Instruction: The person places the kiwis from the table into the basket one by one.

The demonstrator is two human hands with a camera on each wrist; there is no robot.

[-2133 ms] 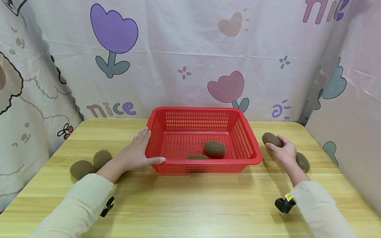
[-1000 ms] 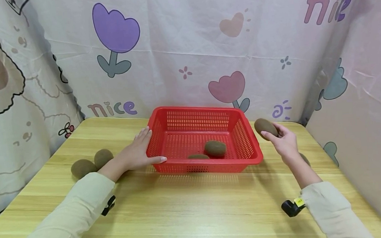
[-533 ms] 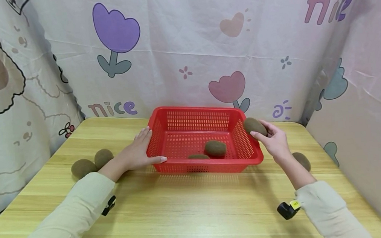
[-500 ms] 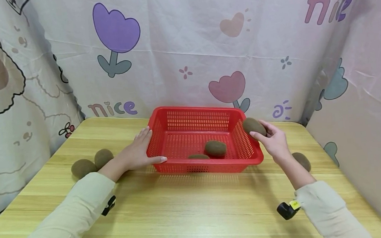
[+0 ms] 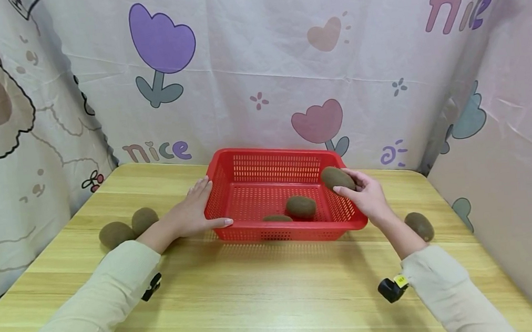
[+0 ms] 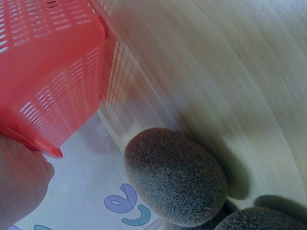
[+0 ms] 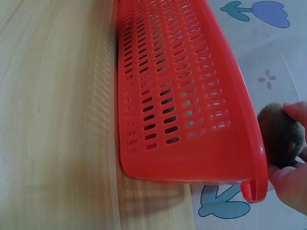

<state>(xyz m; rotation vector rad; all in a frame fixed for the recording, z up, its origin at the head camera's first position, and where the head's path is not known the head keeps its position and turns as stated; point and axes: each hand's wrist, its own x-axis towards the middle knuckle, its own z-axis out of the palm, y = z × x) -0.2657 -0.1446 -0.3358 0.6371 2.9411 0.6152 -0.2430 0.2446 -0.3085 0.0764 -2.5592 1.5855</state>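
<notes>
Well, two brown kiwis [image 5: 300, 206] sat inside the red basket [image 5: 309, 226], close to its front wall. My right fingers [image 5: 356, 176] pinched another kiwi [image 5: 335, 178] by one end, just above the basket's right side. My left fingers [image 5: 203, 187] lay straight against its left end.

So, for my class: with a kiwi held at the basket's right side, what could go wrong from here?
The held kiwi could slip, since the right hand grips it towards one end. If dropped, it might knock against the kiwis inside the red basket. The right hand could also nudge the basket askew, as the left hand touches only its left end.
</notes>
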